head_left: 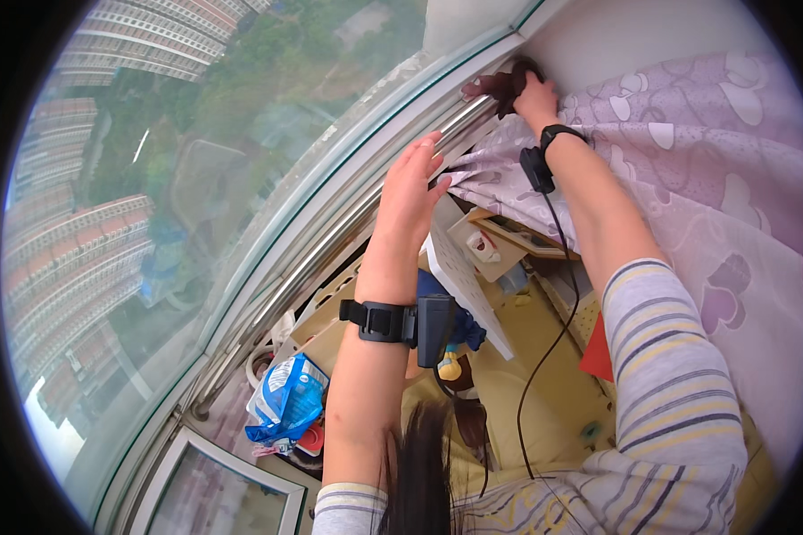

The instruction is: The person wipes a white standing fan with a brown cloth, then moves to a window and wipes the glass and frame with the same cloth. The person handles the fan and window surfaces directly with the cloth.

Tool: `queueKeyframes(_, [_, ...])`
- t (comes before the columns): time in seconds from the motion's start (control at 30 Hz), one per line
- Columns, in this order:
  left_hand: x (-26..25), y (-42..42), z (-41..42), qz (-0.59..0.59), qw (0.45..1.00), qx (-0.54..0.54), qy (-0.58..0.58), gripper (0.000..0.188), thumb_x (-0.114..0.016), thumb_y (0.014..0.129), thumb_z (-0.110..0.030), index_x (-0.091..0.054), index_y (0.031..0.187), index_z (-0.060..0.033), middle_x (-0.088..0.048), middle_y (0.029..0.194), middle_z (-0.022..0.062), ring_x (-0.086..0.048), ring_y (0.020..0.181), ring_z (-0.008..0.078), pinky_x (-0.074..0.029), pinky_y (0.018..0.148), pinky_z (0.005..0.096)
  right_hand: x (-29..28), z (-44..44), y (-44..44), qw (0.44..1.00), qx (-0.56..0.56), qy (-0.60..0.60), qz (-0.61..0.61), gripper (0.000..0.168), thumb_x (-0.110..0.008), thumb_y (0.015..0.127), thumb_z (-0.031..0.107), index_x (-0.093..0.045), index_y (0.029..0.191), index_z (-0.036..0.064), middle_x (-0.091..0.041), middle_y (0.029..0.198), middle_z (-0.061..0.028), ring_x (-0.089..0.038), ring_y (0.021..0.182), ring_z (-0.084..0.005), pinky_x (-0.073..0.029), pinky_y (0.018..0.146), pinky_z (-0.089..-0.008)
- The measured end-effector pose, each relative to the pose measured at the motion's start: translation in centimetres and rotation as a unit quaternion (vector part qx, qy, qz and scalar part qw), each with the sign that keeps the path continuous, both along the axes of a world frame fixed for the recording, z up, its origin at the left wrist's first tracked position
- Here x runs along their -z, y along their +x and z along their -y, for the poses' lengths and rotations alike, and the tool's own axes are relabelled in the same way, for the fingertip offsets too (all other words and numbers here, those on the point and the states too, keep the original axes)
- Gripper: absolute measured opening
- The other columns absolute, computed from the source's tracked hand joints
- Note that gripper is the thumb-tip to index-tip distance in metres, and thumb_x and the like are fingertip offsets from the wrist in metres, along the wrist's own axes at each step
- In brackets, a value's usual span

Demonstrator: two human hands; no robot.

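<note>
My right hand [537, 99] grips a dark brown cloth [508, 87] in the far corner, where the window frame meets the wall. The cloth lies bunched against the end of the frame. Beside the metal rail [294, 277] is my left hand [408, 190], fingers spread and nothing in it; whether its fingertips touch the rail I cannot tell. Left of both hands runs the large window pane [241, 167], with tall buildings and trees behind the glass. A lilac patterned curtain [669, 140] hangs close to my right wrist.
Below the sill stand a white perforated board [472, 287], a small picture card [483, 246] and a blue plastic package [288, 398]. An open window sash [217, 495] juts in at lower left. A thin black cable [542, 361] hangs from the right wrist device [537, 170].
</note>
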State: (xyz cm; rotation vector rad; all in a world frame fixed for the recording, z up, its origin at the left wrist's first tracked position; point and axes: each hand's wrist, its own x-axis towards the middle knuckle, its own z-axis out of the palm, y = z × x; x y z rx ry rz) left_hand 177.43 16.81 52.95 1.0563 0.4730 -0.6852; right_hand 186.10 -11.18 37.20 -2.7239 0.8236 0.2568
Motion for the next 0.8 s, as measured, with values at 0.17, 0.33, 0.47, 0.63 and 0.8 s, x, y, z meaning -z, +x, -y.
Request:
queueKeyframes(0.17, [0.6, 0.4, 1.4, -0.02, 1.0, -0.014, 0.002, 0.041, -0.045, 0.103, -0.025, -0.05, 0.136, -0.0012, -0.045, 0.143, 0.0127, -0.047, 0.126, 0.0241, -0.044, 0.103, 0.042, -0.8, -3.3, -1.6, 0.993, -0.112, -0.019, 0.005, 0.052, -0.071, 0.073, 0.013, -0.059, 0.124, 0.02, -0.042, 0.131, -0.0228, -0.048, 0.121, -0.0437, -0.048, 0.096, -0.0508])
queueKeyframes(0.33, [0.5, 0.9, 2.1, -0.007, 1.0, 0.001, -0.001, 0.04, -0.048, 0.102, -0.024, -0.053, 0.133, -0.0005, -0.048, 0.14, 0.0144, -0.05, 0.124, 0.0238, -0.045, 0.102, 0.0409, -0.7, 0.7, -1.0, 0.989, -0.118, -0.015, 0.093, 0.052, -0.071, 0.074, 0.015, -0.059, 0.125, 0.02, -0.054, 0.12, -0.0222, -0.059, 0.107, -0.0454, -0.053, 0.089, -0.0498])
queueKeyframes(0.47, [0.0, 1.2, 1.8, 0.007, 1.0, 0.0, 0.018, 0.039, -0.048, 0.101, -0.024, -0.055, 0.131, 0.0001, -0.051, 0.135, 0.014, -0.053, 0.121, 0.0236, -0.046, 0.1, 0.0399, 0.1, 3.0, 0.5, 0.994, -0.098, -0.049, 0.03, 0.047, -0.068, 0.079, 0.018, -0.057, 0.125, 0.018, -0.055, 0.12, -0.0234, -0.06, 0.107, -0.0447, -0.053, 0.088, -0.0506])
queueKeyframes(0.63, [0.7, 0.7, 0.5, -0.012, 0.999, -0.015, 0.028, 0.037, -0.049, 0.101, -0.025, -0.056, 0.128, 0.0001, -0.054, 0.131, 0.0133, -0.054, 0.119, 0.0231, -0.048, 0.099, 0.0389, -0.5, 1.0, -0.3, 1.0, 0.01, -0.015, 0.005, 0.044, -0.066, 0.082, 0.019, -0.056, 0.125, 0.015, -0.053, 0.123, -0.024, -0.059, 0.11, -0.0455, -0.053, 0.089, -0.0517])
queueKeyframes(0.8, [-0.6, 0.9, -0.5, -0.013, 0.999, -0.027, 0.031, 0.036, -0.05, 0.101, -0.024, -0.056, 0.127, 0.0, -0.055, 0.13, 0.0129, -0.055, 0.117, 0.0229, -0.048, 0.098, 0.0379, 2.8, 3.4, -2.6, 0.994, 0.025, 0.079, -0.072, 0.031, -0.062, 0.079, 0.013, -0.068, 0.108, 0.004, -0.068, 0.108, -0.0239, -0.066, 0.103, -0.0367, -0.052, 0.09, -0.0422])
